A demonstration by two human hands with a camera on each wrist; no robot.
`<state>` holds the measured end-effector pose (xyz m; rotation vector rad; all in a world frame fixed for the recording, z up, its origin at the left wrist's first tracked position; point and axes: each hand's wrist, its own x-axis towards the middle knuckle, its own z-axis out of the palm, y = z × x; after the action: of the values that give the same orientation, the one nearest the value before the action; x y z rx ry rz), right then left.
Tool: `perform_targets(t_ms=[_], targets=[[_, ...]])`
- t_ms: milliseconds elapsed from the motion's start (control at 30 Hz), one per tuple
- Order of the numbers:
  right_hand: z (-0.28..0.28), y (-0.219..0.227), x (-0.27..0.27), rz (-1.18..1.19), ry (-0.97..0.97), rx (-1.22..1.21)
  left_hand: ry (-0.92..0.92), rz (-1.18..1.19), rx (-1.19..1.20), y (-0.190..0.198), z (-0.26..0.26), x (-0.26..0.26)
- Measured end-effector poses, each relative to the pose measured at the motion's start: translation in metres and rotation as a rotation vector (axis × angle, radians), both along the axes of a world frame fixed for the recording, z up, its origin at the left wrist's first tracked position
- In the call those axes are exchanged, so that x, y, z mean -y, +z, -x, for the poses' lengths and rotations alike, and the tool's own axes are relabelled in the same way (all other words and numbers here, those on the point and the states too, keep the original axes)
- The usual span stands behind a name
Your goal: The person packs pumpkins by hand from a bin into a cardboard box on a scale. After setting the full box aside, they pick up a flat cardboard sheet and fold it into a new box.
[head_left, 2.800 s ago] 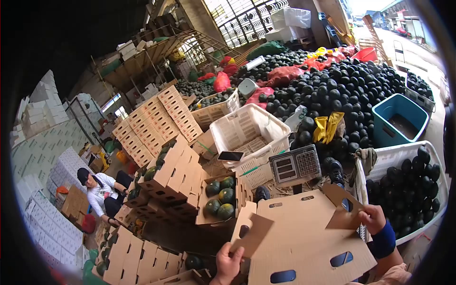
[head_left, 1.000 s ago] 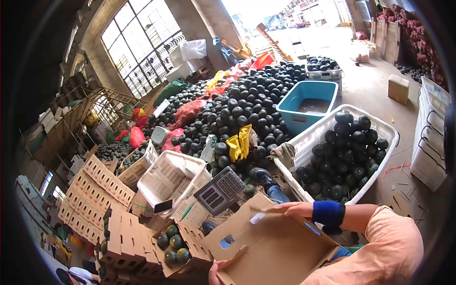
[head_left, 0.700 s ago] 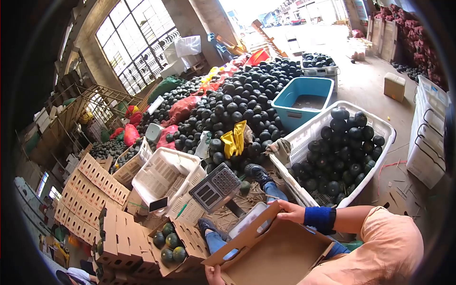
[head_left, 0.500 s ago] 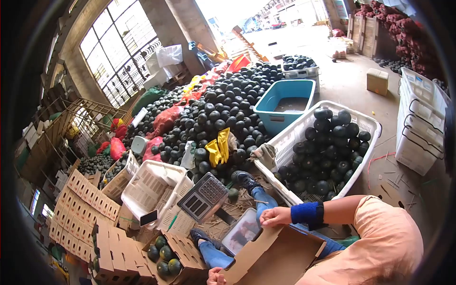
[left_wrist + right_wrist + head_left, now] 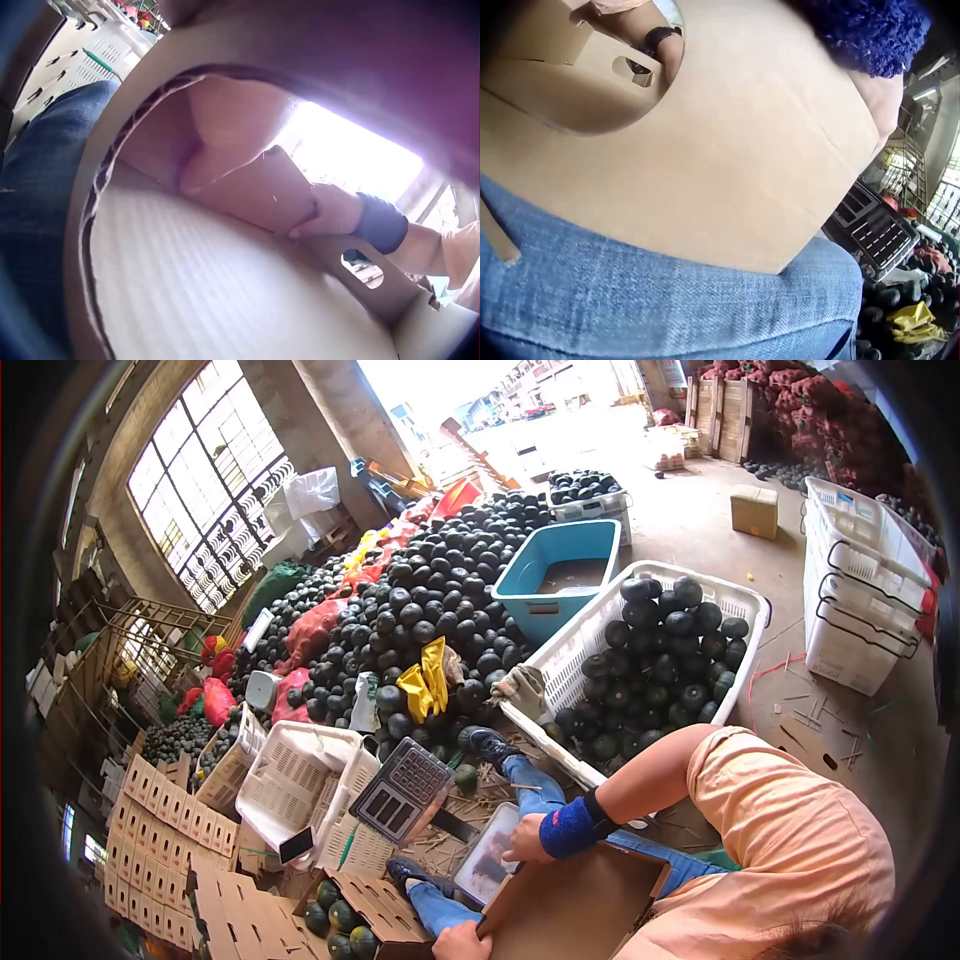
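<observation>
A cardboard box [image 5: 575, 905] with raised walls lies over the person's lap, its flat bottom facing up. At the near-left end of its far wall, the left hand [image 5: 462, 942] grips the cardboard, and its fingers show inside the box in the left wrist view. The right hand [image 5: 527, 840], below a blue wristband [image 5: 570, 830], holds the other end of that wall; in the left wrist view this right hand [image 5: 330, 212] has its thumb on the inner face and its fingers behind. From the right wrist, the outer cardboard wall [image 5: 705, 180] fills the view above the jeans.
Ahead stands a digital scale [image 5: 403, 788], with a white-rimmed tray [image 5: 490, 855] between the legs. A white crate [image 5: 745, 620] of dark green squashes is at the right, a blue tub [image 5: 550, 605] behind. Filled cardboard boxes [image 5: 240, 910] stand left, near an open white crate [image 5: 285, 790].
The flat cardboard with loose end flaps has been folded up into a walled box. Both hands moved along to its far wall, the right hand coming inward, while the view turned right.
</observation>
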<state>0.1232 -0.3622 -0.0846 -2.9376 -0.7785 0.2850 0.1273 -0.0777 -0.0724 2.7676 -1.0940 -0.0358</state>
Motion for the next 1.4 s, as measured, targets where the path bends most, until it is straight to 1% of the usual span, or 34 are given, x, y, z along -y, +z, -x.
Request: perform_targets(t_ms=[67,100,133,167,200,233,267,300,333,367,400,433,467,533,567,633,667,733,767,800,867,900,933,967,1033,1067,1100,1133,1167,1200,1233,1300,1367,1400], targets=[[0.001,0.006,0.001,-0.083,-0.005,-0.052,0.017,0.038,-0.013,-0.003,0.001,-0.005],[0.003,0.008,0.003,-0.284,0.094,0.065,0.037,0.075,-0.022,-0.009,0.0,-0.016],[0.012,0.031,0.001,-0.494,0.193,0.181,0.06,0.105,-0.033,-0.012,-0.001,-0.026],[0.022,0.059,-0.001,-0.621,0.192,0.206,0.116,0.115,-0.062,-0.006,0.0,-0.036],[0.031,0.088,-0.002,-0.793,0.257,0.284,0.172,0.119,-0.1,0.003,0.003,-0.044],[0.044,0.118,-0.001,-0.948,0.324,0.355,0.172,0.217,0.002,0.015,0.005,-0.051],[0.063,0.15,0.002,-1.065,0.369,0.276,0.316,0.202,-0.08,0.021,0.001,-0.064],[0.077,0.177,0.005,-1.177,0.452,0.355,0.409,0.313,-0.043,0.046,0.006,-0.061],[0.085,0.192,0.007,-1.155,0.513,0.479,0.603,0.39,-0.102,0.044,-0.001,-0.08],[0.093,0.204,0.012,-1.132,0.522,0.562,0.602,0.452,0.026,0.041,-0.008,-0.091],[0.091,0.199,0.004,-1.235,0.536,0.613,0.6,0.53,0.161,0.036,-0.017,-0.097],[0.094,0.201,0.006,-1.24,0.467,0.588,0.597,0.604,0.299,0.033,-0.026,-0.106],[0.097,0.211,0.012,-1.002,0.515,0.67,0.595,0.547,0.22,0.028,-0.039,-0.122],[0.092,0.209,0.012,-0.893,0.436,0.905,0.589,0.444,0.067,0.012,-0.064,-0.143],[0.086,0.2,-0.006,-1.028,0.298,1.064,0.653,0.343,0.275,0.015,-0.059,-0.103],[0.079,0.185,-0.006,-1.094,0.205,1.169,0.76,0.314,-0.009,0.04,-0.053,-0.039],[0.08,0.182,0.014,-1.026,0.263,1.118,0.705,0.29,-0.215,0.033,-0.069,-0.041],[0.085,0.177,0.069,-0.903,0.391,1.002,0.533,0.253,-0.134,-0.011,-0.093,-0.03],[0.084,0.174,0.099,-0.86,0.463,0.942,0.462,0.224,-0.089,-0.023,-0.1,-0.033],[0.08,0.17,0.129,-0.816,0.535,0.878,0.452,0.207,-0.169,-0.026,-0.107,-0.032],[0.068,0.167,0.18,-0.776,0.328,0.677,0.405,0.183,-0.358,-0.039,-0.131,-0.015],[0.061,0.169,0.206,-0.759,0.068,0.549,0.321,0.243,-0.367,-0.048,-0.143,-0.008],[0.051,0.172,0.232,-0.725,-0.196,0.424,0.29,0.221,-0.342,-0.059,-0.152,0.0],[0.034,0.15,0.267,-0.503,-0.493,0.395,0.252,0.193,-0.315,-0.069,-0.162,0.007],[0.004,0.064,0.358,-0.355,-0.802,0.189,0.297,0.217,-0.416,-0.132,-0.191,-0.015],[-0.009,0.023,0.392,-0.286,-0.972,0.055,0.32,0.222,-0.464,-0.155,-0.201,-0.022],[-0.023,-0.029,0.437,-0.334,-1.015,-0.019,0.34,0.204,-0.534,-0.162,-0.205,-0.014],[-0.036,-0.065,0.459,-0.272,-1.149,-0.032,0.36,0.183,-0.606,-0.169,-0.207,-0.004],[-0.05,-0.09,0.47,-0.209,-1.286,-0.052,0.379,0.154,-0.678,-0.176,-0.209,0.002],[-0.067,-0.107,0.476,-0.177,-1.385,-0.066,0.356,0.061,-0.661,-0.189,-0.213,0.002],[-0.084,-0.124,0.473,-0.146,-1.485,-0.083,0.359,0.024,-0.595,-0.203,-0.212,0.002],[-0.105,-0.143,0.447,-0.053,-1.575,-0.081,0.366,-0.028,-0.455,-0.23,-0.202,0.006],[-0.115,-0.165,0.414,-0.063,-1.697,0.16,0.364,-0.079,-0.606,-0.248,-0.194,0.015],[-0.117,-0.169,0.403,0.038,-1.701,0.199,0.363,-0.127,-0.566,-0.244,-0.189,0.03]])
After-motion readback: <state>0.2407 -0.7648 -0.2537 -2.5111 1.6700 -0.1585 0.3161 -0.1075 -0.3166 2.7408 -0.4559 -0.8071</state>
